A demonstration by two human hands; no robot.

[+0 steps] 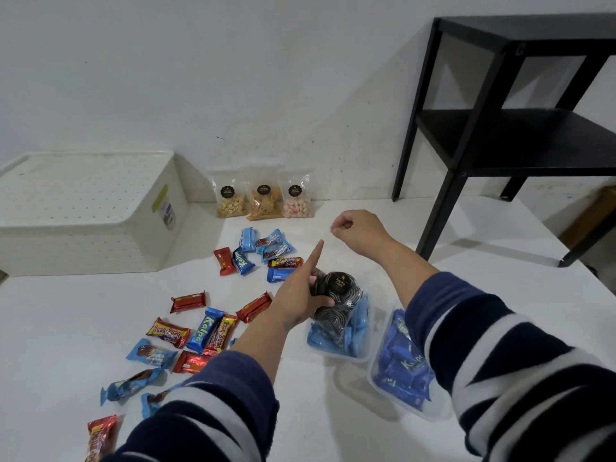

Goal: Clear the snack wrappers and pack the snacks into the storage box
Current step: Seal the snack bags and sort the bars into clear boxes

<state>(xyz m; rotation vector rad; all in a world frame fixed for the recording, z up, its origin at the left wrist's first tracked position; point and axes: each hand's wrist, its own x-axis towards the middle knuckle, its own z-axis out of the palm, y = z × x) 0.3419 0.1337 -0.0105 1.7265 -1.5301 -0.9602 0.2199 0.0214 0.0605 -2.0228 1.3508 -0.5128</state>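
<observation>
1. The white storage box [83, 211] sat upside down at the far left, well apart from both hands; I judged it light but bulky, best taken by its rim.
2. My left hand [300, 295] gripped the clear bag of dark spiral crackers [336, 295] over a clear tub [340, 335], index finger straight. Crackers looked brittle.
3. My right hand [353, 228] pinched the bag's crinkly top edge.

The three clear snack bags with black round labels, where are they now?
In the head view, the three clear snack bags lean against the white wall, between the white perforated storage box and the black side table.
</observation>
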